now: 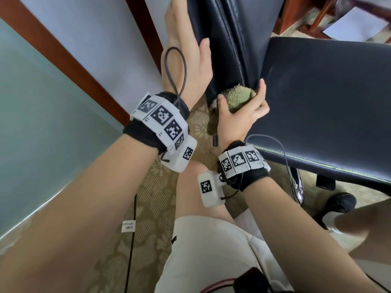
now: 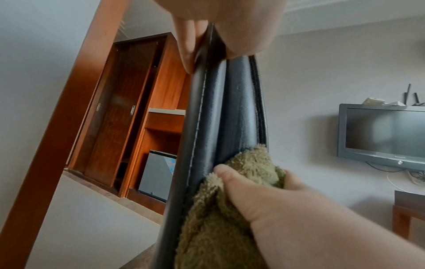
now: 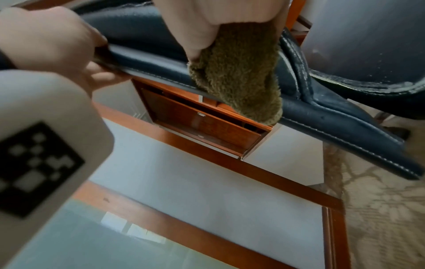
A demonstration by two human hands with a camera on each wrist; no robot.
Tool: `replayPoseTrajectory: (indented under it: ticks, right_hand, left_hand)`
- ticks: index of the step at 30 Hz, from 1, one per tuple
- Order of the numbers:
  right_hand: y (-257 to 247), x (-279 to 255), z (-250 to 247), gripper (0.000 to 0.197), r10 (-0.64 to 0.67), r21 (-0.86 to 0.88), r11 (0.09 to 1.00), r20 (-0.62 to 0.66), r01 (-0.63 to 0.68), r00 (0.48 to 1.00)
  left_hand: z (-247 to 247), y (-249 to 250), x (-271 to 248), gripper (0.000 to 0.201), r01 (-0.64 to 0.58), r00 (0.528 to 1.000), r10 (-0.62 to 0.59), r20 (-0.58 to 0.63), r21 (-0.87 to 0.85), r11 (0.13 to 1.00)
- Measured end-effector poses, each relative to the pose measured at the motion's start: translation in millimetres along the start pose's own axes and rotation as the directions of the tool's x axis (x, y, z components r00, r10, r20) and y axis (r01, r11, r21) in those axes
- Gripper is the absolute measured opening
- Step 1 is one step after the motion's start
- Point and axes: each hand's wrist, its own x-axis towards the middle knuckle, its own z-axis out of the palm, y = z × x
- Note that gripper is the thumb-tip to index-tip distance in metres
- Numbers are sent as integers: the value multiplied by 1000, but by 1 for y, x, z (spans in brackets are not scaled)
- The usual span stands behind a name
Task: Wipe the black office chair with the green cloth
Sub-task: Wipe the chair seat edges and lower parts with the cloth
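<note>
The black office chair shows its seat point(image 1: 317, 98) at right and its backrest point(image 1: 232, 28) running up the middle. My left hand point(image 1: 186, 49) grips the backrest's side edge high up, thumb on the front and fingers behind, as the left wrist view shows with the hand point(image 2: 241, 27) around the stitched edge point(image 2: 218, 109). My right hand point(image 1: 239, 119) grips the bunched green cloth point(image 1: 237, 98) and presses it against the bottom of the backrest, beside the seat's rear corner. The cloth point(image 3: 241, 72) hangs over the backrest edge point(image 3: 149, 31) below my right hand point(image 3: 207, 18).
A wooden door frame point(image 1: 69, 66) and a frosted glass panel point(image 1: 42, 123) stand at left. Patterned carpet point(image 1: 154, 208) lies below, with the chair's base leg point(image 1: 298, 187) and a caster point(image 1: 340, 203) under the seat. My knee point(image 1: 196, 197) is close to the chair. A black cable point(image 1: 131, 240) crosses the carpet.
</note>
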Motion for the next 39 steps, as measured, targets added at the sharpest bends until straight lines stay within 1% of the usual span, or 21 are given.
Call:
replayPoseTrajectory:
  ticks: [3,5,6,7,9,10,11,13,15,17,19,22,23,24,26,28,30,31,33,35,39]
  right_hand:
    - [3,-1,-1,85,44,12,999,6,-44,999]
    - [11,-2,-5,85,82,-45,996,30,-81,996]
    - [16,-2,-9,85,140,-93,986,52,-135,989]
    - [23,-2,-16,85,236,-146,963,60,-226,970]
    - [36,-1,-35,82,447,-208,877,20,-433,894]
    - [41,2,-44,80,491,-207,853,5,-479,871]
    - [44,5,-52,77,485,-192,858,4,-476,874]
    - [42,10,-62,68,403,-118,910,24,-397,915]
    - [31,13,-61,57,316,-21,949,48,-316,947]
    - [15,10,-54,49,267,72,960,72,-272,961]
    - [6,3,-45,44,270,147,949,87,-280,959]
    - [3,-12,-37,37,324,289,892,123,-347,938]
    - [2,-15,-35,35,322,322,880,137,-349,937]
    - [1,-16,-31,36,304,317,887,147,-337,941]
    - [0,-13,-24,46,274,245,919,162,-307,948]
    - [-1,-9,-19,60,234,170,952,124,-253,964]
    - [1,-6,-18,68,100,90,991,6,-101,995]
    - [4,-6,-19,69,28,24,999,-53,-27,998]
    - [7,-6,-19,67,-75,-102,993,-81,66,994]
    - [6,-5,-15,68,-63,-156,986,-58,53,996]
    - [1,7,-1,76,66,-71,995,-67,-71,996]
  left_hand:
    - [0,0,1,51,30,1000,-30,9,-18,999]
    - [-1,3,2,53,72,996,-71,47,-38,997]
    - [-2,6,4,54,97,993,-93,70,-54,994]
    - [-4,8,5,55,113,990,-107,89,-61,992]
    - [-7,9,4,61,113,988,-106,108,-59,992]
    - [-8,9,4,63,107,988,-100,114,-60,992]
    - [-9,10,5,64,115,988,-107,113,-63,991]
    - [-9,11,4,63,120,989,-114,97,-67,990]
    - [-8,13,3,61,122,989,-117,89,-53,991]
    - [-9,15,3,62,115,991,-112,80,-31,993]
    - [-10,15,4,62,88,994,-87,63,-18,996]
    - [-10,15,4,61,51,998,-51,48,-5,999]
    - [-9,14,4,60,51,997,-51,53,-3,999]
    - [-9,13,4,60,53,997,-53,58,1,999]
    - [-9,12,4,60,57,997,-57,59,4,998]
    - [-9,12,4,60,53,997,-53,59,-5,999]
    - [-9,12,5,60,54,997,-54,60,-5,998]
    - [-9,11,5,61,57,997,-56,61,-8,998]
    - [-9,11,4,61,59,997,-59,56,-5,998]
    - [-8,10,3,60,62,997,-62,46,7,998]
    - [-6,7,3,58,36,999,-36,31,2,999]
